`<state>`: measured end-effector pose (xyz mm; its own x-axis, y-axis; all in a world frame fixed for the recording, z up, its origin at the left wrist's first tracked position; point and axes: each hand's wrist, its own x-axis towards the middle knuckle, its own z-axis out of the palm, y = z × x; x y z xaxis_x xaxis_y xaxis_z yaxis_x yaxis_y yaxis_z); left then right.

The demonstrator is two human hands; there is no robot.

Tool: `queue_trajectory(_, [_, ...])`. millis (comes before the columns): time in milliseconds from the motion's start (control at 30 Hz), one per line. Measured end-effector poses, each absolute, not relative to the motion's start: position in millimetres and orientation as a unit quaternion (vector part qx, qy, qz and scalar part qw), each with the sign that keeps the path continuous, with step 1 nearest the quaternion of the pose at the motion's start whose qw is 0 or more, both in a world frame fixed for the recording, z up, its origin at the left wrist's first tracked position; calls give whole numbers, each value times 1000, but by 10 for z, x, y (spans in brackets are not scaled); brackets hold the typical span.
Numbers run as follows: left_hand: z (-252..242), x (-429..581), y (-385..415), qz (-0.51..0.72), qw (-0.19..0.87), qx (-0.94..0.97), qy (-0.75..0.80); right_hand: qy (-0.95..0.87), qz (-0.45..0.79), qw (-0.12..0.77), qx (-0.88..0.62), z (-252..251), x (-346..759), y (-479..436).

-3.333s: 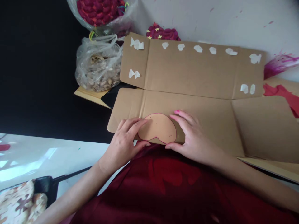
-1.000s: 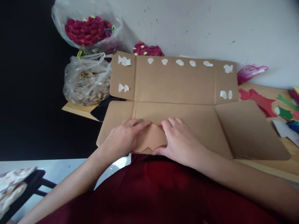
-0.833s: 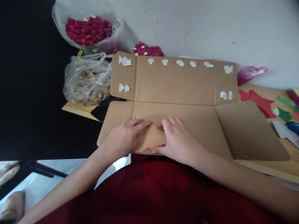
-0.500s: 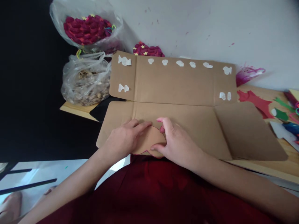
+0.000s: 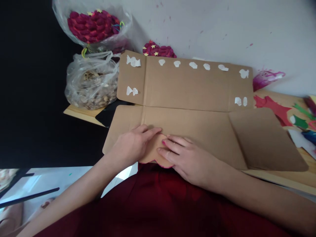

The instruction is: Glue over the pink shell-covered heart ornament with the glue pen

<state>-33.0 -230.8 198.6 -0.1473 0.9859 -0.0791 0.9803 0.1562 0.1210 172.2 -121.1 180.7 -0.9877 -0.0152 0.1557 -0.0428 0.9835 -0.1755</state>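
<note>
A small tan card piece (image 5: 154,151) with a dark pink outline and a notched lower edge lies on the near edge of an unfolded cardboard sheet (image 5: 190,123). My left hand (image 5: 132,144) rests over its left side, fingers stretched out toward its top. On the right side my right hand (image 5: 186,158) lies flat, its fingertips pressing on the card's surface. Both hands have their fingers extended, and neither wraps round the piece. White torn paper patches (image 5: 193,65) are stuck along the sheet's upper panel.
Plastic bags stand at the back left, one with a dark pink woven piece (image 5: 92,26), one with shell-like bits (image 5: 98,89). Another pink piece (image 5: 160,51) leans behind the cardboard. Red paper scraps (image 5: 274,108) lie right. A foot (image 5: 11,214) shows lower left.
My right hand has gone from a spread thumb-and-finger arch round the card's right edge to lying flat on it. My left hand stays almost in place. The view has shifted slightly.
</note>
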Motion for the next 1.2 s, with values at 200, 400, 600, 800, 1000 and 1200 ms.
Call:
queue_trajectory(200, [1964, -360, -2328, 8, 78, 646, 760, -988, 37, 140, 58, 2048, 2159, -799])
queue_trajectory(400, [1912, -250, -2378, -29, 28, 639, 768, -946, -54, 307, -89, 2134, 2002, -246])
queue_trajectory(600, [1858, -111, -2418, -44, -18, 635, 771, -967, 81, 235, 61, 1689, 1215, -281])
queue_trajectory(800, [1751, -114, -2454, -36, -70, 644, 761, -971, 177, 156, 38, 1535, 1205, -175])
queue_trajectory(1000, [1749, -106, -2452, -45, -71, 644, 761, -971, 187, 144, 32, 1561, 1246, -144])
queue_trajectory(1200, [1788, -95, -2465, -40, -60, 639, 766, -969, 202, 137, 25, 1570, 1222, -147])
